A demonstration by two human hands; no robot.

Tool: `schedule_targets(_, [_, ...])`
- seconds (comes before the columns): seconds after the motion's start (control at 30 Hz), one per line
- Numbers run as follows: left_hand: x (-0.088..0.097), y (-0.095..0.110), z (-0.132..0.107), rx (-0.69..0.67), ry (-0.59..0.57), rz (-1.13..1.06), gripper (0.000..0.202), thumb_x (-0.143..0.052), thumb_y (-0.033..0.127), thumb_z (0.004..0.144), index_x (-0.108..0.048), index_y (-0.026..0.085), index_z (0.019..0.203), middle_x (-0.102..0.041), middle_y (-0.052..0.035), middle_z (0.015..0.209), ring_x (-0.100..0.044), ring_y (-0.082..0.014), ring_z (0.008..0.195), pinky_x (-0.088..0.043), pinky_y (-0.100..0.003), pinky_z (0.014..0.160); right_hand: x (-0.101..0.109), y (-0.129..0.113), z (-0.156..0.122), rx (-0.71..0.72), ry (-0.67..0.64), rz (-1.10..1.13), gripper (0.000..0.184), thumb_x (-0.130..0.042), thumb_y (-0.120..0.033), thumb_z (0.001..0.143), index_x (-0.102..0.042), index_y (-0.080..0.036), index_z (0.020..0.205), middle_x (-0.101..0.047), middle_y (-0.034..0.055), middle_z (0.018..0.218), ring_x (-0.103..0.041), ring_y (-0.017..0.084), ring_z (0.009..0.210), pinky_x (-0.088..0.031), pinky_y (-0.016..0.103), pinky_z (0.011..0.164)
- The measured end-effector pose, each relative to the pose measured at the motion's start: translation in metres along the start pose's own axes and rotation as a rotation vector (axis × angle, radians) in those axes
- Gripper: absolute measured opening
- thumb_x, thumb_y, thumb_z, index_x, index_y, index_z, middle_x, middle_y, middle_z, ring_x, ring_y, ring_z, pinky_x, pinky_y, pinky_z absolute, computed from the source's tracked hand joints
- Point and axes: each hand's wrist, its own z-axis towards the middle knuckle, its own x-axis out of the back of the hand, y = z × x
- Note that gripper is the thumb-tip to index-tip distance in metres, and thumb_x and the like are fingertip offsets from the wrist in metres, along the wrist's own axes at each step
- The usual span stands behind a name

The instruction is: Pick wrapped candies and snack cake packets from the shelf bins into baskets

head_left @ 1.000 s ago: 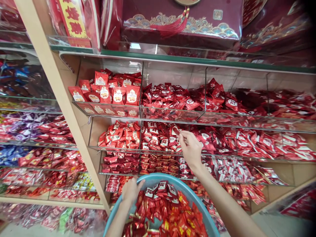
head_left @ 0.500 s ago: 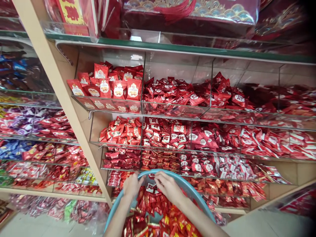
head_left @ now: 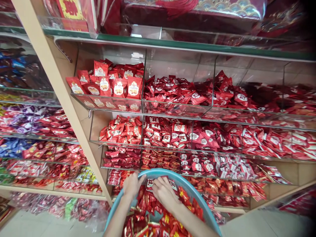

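Since the earlier frame the right hand (head_left: 163, 192) has come down from the clear shelf compartments into the round light-blue plastic basin (head_left: 197, 200), where half a second ago it was only at the rim; it now lies palm-down, deeper among the small red and gold foil-wrapped sweets (head_left: 170, 219) heaped there. Its fingers are curled loosely into the pile near a white-labelled red packet (head_left: 149, 183) at the far side of the basin; whether they have closed on a packet I cannot tell, since the fingertips are sunk between wrappers.

The left hand (head_left: 132, 185) is clamped over the far rim of the basin, thumb outside and fingers inside. That grip seems to steady the basin and keep it level against the body, so the other hand is free to work.

The basin is held low and close, just below the clear acrylic shelf bins (head_left: 172, 110), probably so that the reach between it and the bins is short. The bins hold matching red packets, sorted by kind into compartments: cookie-printed red packets (head_left: 118, 89) in the upper left bin, red packets with white square labels (head_left: 170, 135) in the middle row. A slanted pale wooden upright (head_left: 66, 98) separates these bins from the neighbouring shelves of purple, blue and red sweets (head_left: 29, 131) on the left.
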Motion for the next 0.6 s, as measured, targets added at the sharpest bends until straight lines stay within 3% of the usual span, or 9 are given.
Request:
schedule_targets(0.1, [-0.001, -0.001, 0.001, 0.001, 0.001, 0.004, 0.043, -0.038, 0.054, 0.090, -0.061, 0.020, 0.104, -0.073, -0.0114, 0.093, -0.068, -0.0283, 0.091, -0.045, -0.031, 0.069, 0.013, 0.000, 0.006, -0.003, 0.030, 0.014, 0.012, -0.063, -0.027, 0.085, -0.060, -0.020, 0.076, -0.064, 0.0017, 0.079, -0.057, 0.019, 0.080, -0.042, 0.034, 0.074])
schedule_targets(0.2, [0.000, -0.001, 0.001, -0.007, -0.001, -0.004, 0.043, -0.038, 0.053, 0.090, -0.060, 0.019, 0.106, -0.073, -0.0116, 0.094, -0.068, -0.0275, 0.091, -0.045, -0.030, 0.069, 0.040, 0.004, 0.019, -0.029, 0.083, 0.042, 0.012, -0.056, -0.031, 0.089, -0.061, -0.020, 0.086, -0.066, 0.0030, 0.085, -0.057, 0.019, 0.084, -0.040, 0.035, 0.076])
schedule_targets(0.43, [0.004, 0.002, -0.002, 0.004, -0.020, -0.035, 0.045, -0.038, 0.053, 0.090, -0.059, 0.018, 0.110, -0.073, -0.0120, 0.096, -0.068, -0.0273, 0.094, -0.044, -0.030, 0.071, 0.109, 0.032, 0.063, -0.199, 0.485, 0.164, 0.015, -0.051, -0.027, 0.092, -0.060, -0.018, 0.100, -0.066, 0.0076, 0.099, -0.054, 0.021, 0.091, -0.040, 0.036, 0.079])
schedule_targets(0.6, [0.006, 0.003, -0.003, 0.033, -0.034, -0.028, 0.045, -0.038, 0.053, 0.090, -0.060, 0.019, 0.108, -0.073, -0.0125, 0.097, -0.067, -0.0274, 0.094, -0.044, -0.031, 0.072, 0.118, 0.052, 0.078, -0.346, 0.443, 0.144, 0.027, -0.052, -0.031, 0.091, -0.062, -0.016, 0.111, -0.061, 0.0120, 0.105, -0.051, 0.026, 0.094, -0.041, 0.040, 0.081])
